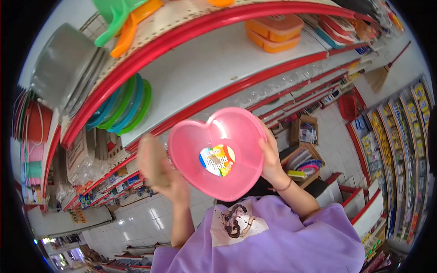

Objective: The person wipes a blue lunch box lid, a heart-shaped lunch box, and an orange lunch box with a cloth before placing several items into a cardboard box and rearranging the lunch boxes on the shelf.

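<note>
A pink heart-shaped lunch box point(191, 166) faces up in front of my chest, its inside showing a colourful label point(217, 160) with "lunch box" lettering. My right hand point(271, 159), with a thin bracelet at the wrist, grips its right edge, thumb over the rim. At the left of the box, my left hand point(175, 186) is closed around a grey-brown folded cloth point(152, 160), smeared by motion. The cloth appears apart from the box rim.
A red-edged white shelf point(195, 59) spans the space ahead, carrying orange containers point(275, 32) and stacked blue and green plastic basins point(125, 107). Grey tubs point(68, 63) sit upper left. Cardboard boxes point(304, 159) of goods stand on the floor to the right, near a stocked rack point(396, 150).
</note>
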{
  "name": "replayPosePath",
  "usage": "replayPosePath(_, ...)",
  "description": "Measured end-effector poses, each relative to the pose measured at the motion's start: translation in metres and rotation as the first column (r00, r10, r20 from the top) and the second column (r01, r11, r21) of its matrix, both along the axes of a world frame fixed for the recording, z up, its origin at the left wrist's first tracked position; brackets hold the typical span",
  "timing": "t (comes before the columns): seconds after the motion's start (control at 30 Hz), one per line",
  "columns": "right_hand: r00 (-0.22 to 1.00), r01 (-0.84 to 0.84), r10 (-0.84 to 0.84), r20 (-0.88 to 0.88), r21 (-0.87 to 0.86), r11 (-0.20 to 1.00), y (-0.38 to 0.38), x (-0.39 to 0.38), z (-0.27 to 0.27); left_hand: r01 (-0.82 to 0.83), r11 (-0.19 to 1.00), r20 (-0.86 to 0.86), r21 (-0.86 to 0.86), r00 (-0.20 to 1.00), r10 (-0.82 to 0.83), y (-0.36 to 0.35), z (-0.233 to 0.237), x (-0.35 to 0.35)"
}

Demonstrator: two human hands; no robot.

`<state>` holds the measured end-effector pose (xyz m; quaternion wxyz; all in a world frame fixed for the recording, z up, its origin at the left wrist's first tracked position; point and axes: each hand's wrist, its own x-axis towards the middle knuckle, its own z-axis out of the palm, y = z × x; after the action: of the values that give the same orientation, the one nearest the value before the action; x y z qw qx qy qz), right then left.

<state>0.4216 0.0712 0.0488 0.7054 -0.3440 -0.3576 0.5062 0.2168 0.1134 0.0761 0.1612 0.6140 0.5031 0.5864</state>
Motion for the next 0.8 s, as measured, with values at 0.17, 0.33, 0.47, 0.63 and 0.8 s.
replayPosePath(0.17,0.978,0.121,-0.130,0.160,0.065,0.990,0.000,-0.019,0.006,0.099,0.995,-0.628,-0.027,0.772,-0.094,-0.013,0.010,0.052)
replayPosePath(0.33,0.991,0.091,-0.086,0.105,-0.039,0.995,0.005,-0.017,-0.003,0.479,0.858,-0.601,-0.188,0.634,-0.486,-0.040,0.014,0.064)
replayPosePath(0.47,0.973,0.196,-0.208,-0.100,-0.118,0.974,0.012,0.007,-0.024,0.560,0.823,-0.674,-0.097,0.572,-0.468,-0.053,0.006,0.042)
replayPosePath(0.63,0.960,0.236,-0.232,0.157,-0.009,0.972,0.017,0.015,-0.014,0.340,0.933,-0.522,0.120,0.821,-0.232,-0.034,-0.026,0.004)
replayPosePath(0.8,0.935,0.047,-0.083,0.344,0.113,0.992,0.020,-0.009,0.014,-0.048,0.995,-0.419,0.085,0.905,0.079,-0.017,0.025,0.039)
